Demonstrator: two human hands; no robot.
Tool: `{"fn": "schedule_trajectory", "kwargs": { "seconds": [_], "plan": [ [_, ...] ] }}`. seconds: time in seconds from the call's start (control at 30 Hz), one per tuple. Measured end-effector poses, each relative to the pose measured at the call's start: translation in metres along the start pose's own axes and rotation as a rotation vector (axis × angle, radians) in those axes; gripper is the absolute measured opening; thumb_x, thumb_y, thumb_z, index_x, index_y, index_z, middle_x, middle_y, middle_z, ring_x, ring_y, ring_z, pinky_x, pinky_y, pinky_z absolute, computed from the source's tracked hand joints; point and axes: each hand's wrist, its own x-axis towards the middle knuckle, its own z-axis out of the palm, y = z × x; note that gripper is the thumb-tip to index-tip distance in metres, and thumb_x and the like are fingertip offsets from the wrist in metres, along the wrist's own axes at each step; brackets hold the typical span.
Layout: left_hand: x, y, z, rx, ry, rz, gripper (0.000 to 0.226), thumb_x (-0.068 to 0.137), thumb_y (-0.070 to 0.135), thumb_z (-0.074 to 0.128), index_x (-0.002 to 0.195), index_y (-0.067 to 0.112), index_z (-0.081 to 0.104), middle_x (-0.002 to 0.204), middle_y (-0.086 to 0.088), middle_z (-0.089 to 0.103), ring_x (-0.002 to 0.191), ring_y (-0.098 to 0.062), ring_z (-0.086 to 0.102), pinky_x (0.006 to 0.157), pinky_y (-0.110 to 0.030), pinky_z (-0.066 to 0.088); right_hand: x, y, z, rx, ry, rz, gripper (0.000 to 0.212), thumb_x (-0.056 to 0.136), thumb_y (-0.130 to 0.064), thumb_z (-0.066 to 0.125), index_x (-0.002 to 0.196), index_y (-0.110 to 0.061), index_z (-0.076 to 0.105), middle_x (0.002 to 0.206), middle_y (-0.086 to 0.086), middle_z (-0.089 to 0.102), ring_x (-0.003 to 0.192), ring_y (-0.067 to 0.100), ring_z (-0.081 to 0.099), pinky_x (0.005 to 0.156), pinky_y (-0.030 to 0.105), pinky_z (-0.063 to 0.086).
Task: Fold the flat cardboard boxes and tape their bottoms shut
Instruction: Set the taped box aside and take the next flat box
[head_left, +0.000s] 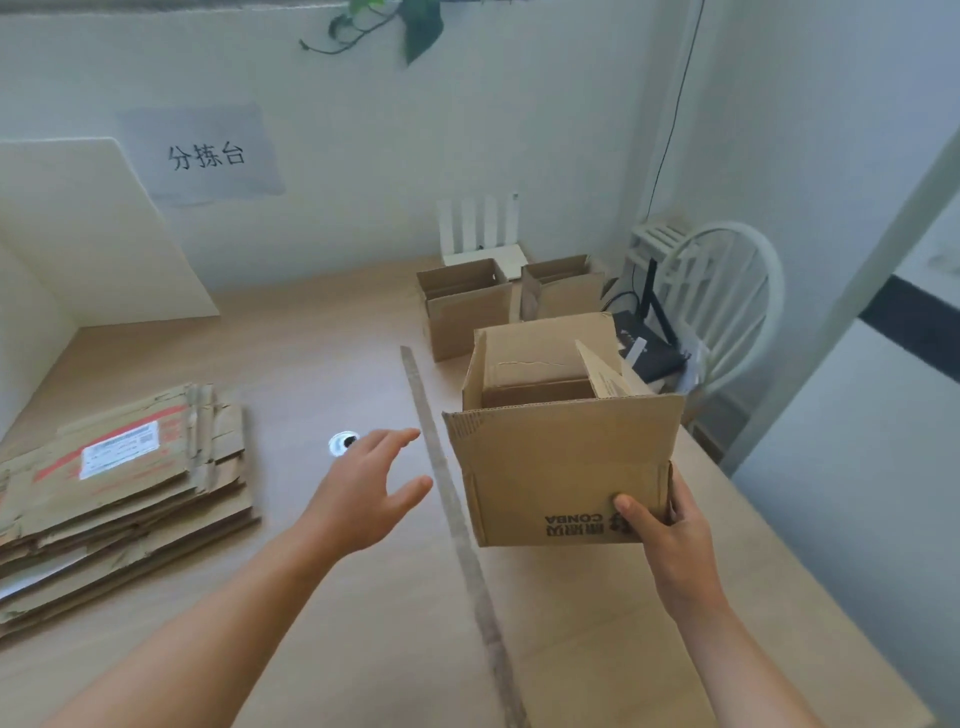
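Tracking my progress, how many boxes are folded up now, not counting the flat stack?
3. The near box is gripped by the right hand; the back-left box and back-right box stand farther back on the table. More could hide behind them.

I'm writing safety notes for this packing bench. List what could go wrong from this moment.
1. The right hand grips the open box by one lower corner only, while the left hand is off it, so the box may tilt or slip.
2. A loose flap stands up inside the box. It could catch or crease when the flaps are folded.
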Motion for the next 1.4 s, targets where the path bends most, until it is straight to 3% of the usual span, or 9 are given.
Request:
{"fn": "schedule_trajectory", "kwargs": {
  "seconds": [0.23, 0.43, 0.67, 0.77, 0.87, 0.93, 1.03, 1.23, 1.4],
  "plan": [
    [0.106, 0.047, 0.065, -0.072, -0.005, -0.15, 0.06, 0.091, 0.044, 0.065, 0.144, 0.021, 0.049, 0.133, 0.006, 0.053, 0.129, -0.015, 0.048, 0.108, -0.033, 0.038, 0.138, 0.017, -0.078, -0.05, -0.086, 0.069, 0.058, 0.084, -0.021, 0.074, 0.131, -0.048, 0.054, 0.121, -0.007, 0.069, 0.109, 0.015, 0.067, 0.076, 0.03, 0.06],
    [0.169, 0.079, 0.109, -0.076, -0.016, -0.17, 0.055, 0.093, 0.035, 0.065, 0.144, 0.021, 0.049, 0.134, 0.004, 0.055, 0.124, -0.012, 0.051, 0.103, -0.03, 0.039, 0.228, 0.038, -0.129, -0.091, -0.093, 0.141, 0.07, 0.084, -0.019, 0.076, 0.147, -0.029, 0.047, 0.125, -0.007, 0.068, 0.113, 0.012, 0.065, 0.084, 0.027, 0.058],
    [0.205, 0.122, 0.129, -0.535, -0.044, -0.274, 0.06, 0.083, 0.058, 0.055, 0.14, 0.039, 0.046, 0.131, 0.015, 0.056, 0.121, -0.003, 0.055, 0.099, -0.03, 0.048, 0.265, 0.051, -0.153, -0.187, -0.17, 0.241, 0.056, 0.087, -0.026, 0.075, 0.138, -0.03, 0.054, 0.121, -0.012, 0.069, 0.113, 0.011, 0.065, 0.091, 0.031, 0.054],
    [0.212, 0.133, 0.137, -0.709, -0.096, -0.3, 0.065, 0.081, 0.062, 0.057, 0.141, 0.042, 0.043, 0.134, 0.02, 0.053, 0.122, 0.003, 0.054, 0.099, -0.028, 0.046, 0.275, 0.056, -0.151, -0.21, -0.107, 0.28, 0.04, 0.101, -0.021, 0.05, 0.139, -0.011, 0.052, 0.101, -0.008, 0.075, 0.093, 0.01, 0.069, 0.078, 0.023, 0.057],
    [0.222, 0.144, 0.14, -0.736, -0.102, -0.308, 0.061, 0.09, 0.051, 0.06, 0.146, 0.035, 0.041, 0.133, 0.024, 0.051, 0.118, 0.009, 0.053, 0.102, -0.028, 0.046, 0.273, 0.044, -0.154, -0.326, -0.163, 0.344, 0.057, 0.091, -0.041, 0.063, 0.145, -0.031, 0.046, 0.127, -0.006, 0.065, 0.113, 0.012, 0.063, 0.093, 0.033, 0.053],
    [0.226, 0.15, 0.139, -0.684, -0.051, -0.311, 0.062, 0.092, 0.048, 0.062, 0.147, 0.031, 0.04, 0.138, 0.017, 0.05, 0.122, 0.002, 0.051, 0.096, -0.024, 0.045, 0.273, 0.022, -0.163, -0.445, -0.107, 0.275, 0.071, 0.08, -0.047, 0.077, 0.143, -0.035, 0.046, 0.131, -0.008, 0.057, 0.119, 0.012, 0.059, 0.093, 0.029, 0.05],
    [0.224, 0.162, 0.14, -0.544, 0.023, -0.266, 0.063, 0.094, 0.043, 0.065, 0.149, 0.027, 0.039, 0.145, 0.011, 0.043, 0.132, -0.006, 0.044, 0.097, -0.024, 0.042, 0.272, -0.03, -0.169, -0.5, 0.014, 0.064, 0.041, 0.098, -0.015, 0.059, 0.132, -0.038, 0.054, 0.127, -0.006, 0.061, 0.121, 0.013, 0.057, 0.102, 0.035, 0.046],
    [0.207, 0.183, 0.155, -0.193, -0.122, 0.063, 0.095, 0.072, 0.077, 0.052, 0.153, 0.032, 0.032, 0.16, 0.008, 0.021, 0.148, -0.008, 0.012, 0.119, -0.03, 0.018, 0.307, -0.073, -0.129, -0.958, -0.412, -0.105, 0.05, 0.096, -0.051, 0.052, 0.143, -0.034, 0.05, 0.137, -0.017, 0.048, 0.12, -0.003, 0.041, 0.097, 0.027, 0.036],
    [0.212, 0.171, 0.159, 0.214, -0.11, 0.208, 0.083, 0.08, 0.079, 0.037, 0.147, 0.031, 0.045, 0.165, -0.003, 0.017, 0.152, -0.025, 0.006, 0.118, -0.052, 0.028, 0.332, -0.055, -0.096, -1.087, -0.513, 0.11, 0.075, 0.089, -0.057, 0.063, 0.154, -0.035, 0.032, 0.156, 0.001, 0.034, 0.142, 0.021, 0.036, 0.113, 0.042, 0.033]
  ]
}}
